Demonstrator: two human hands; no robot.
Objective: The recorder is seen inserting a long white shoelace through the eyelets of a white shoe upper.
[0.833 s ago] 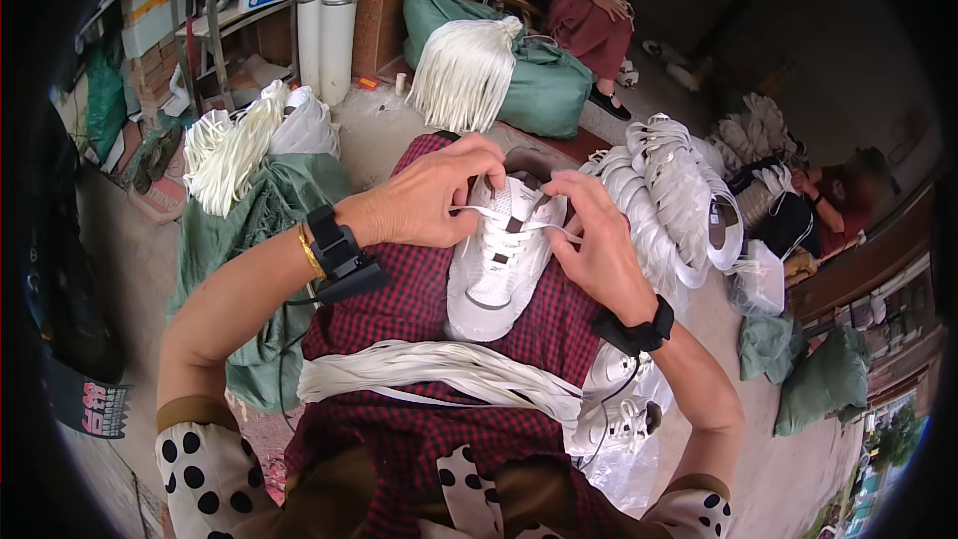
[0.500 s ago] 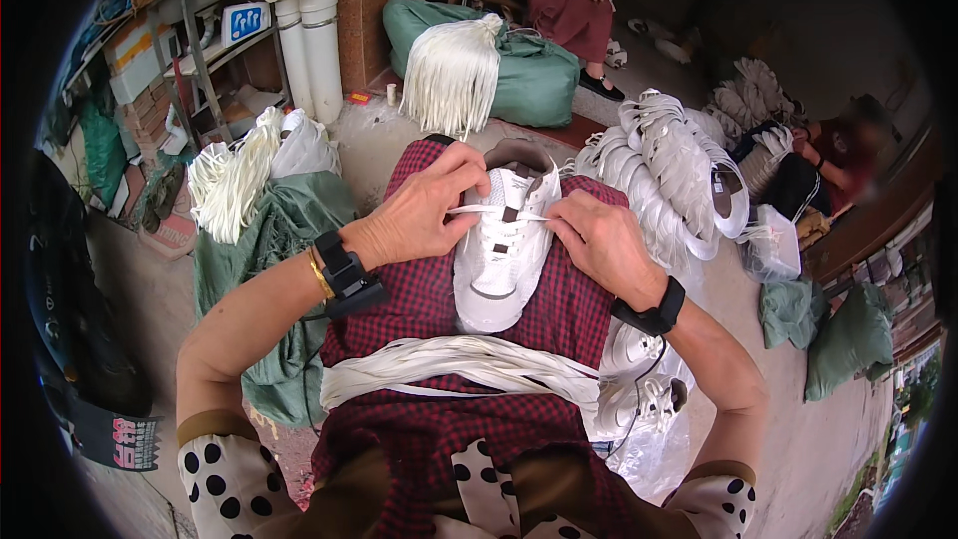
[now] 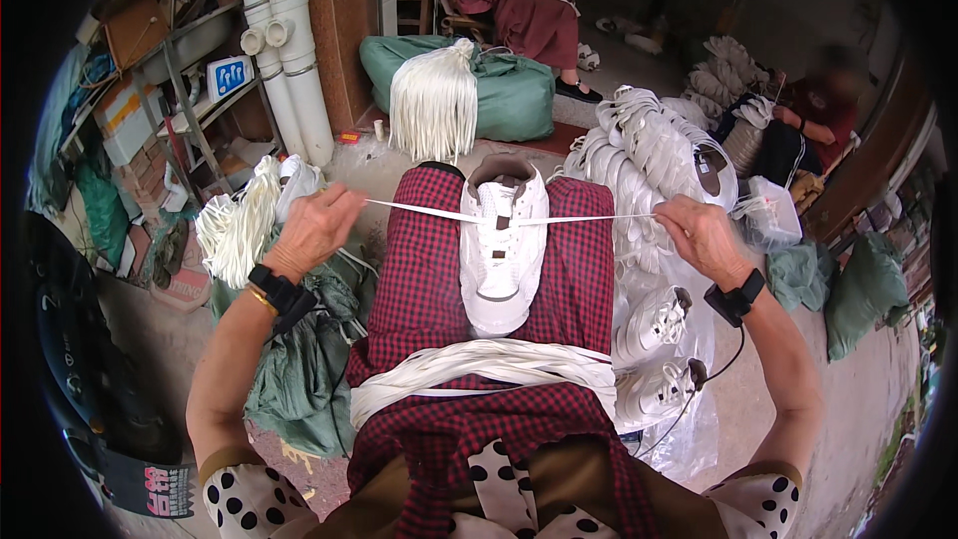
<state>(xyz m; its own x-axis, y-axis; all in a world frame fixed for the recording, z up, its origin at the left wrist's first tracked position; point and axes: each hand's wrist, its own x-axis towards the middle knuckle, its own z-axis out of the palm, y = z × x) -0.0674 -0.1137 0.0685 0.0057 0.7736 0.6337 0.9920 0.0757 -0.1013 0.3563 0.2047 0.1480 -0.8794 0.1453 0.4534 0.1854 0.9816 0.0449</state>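
A white sneaker (image 3: pixel 507 284) rests between my knees on a red-and-black checked cloth (image 3: pixel 411 284), its toe toward me. One flat white shoelace (image 3: pixel 414 210) runs through the sneaker's eyelets and stretches out taut to both sides. My left hand (image 3: pixel 317 232) pinches its left end, well out from the sneaker. On the other side, my right hand (image 3: pixel 704 243) grips the right end between closed fingers. Across my lap lies a bundle of white laces (image 3: pixel 484 371), touched by neither hand.
Two laced white sneakers (image 3: pixel 654 324) stand on plastic at my right. Beyond them are heaped white shoe parts (image 3: pixel 649 155). A lace bundle (image 3: pixel 434 95) hangs over a green sack (image 3: pixel 514 100) ahead. Another green sack (image 3: pixel 299 359) is at my left. Two other people sit farther back.
My hands have moved apart, from close beside the sneaker to far out on either side. The lace ends are now drawn out long and taut.
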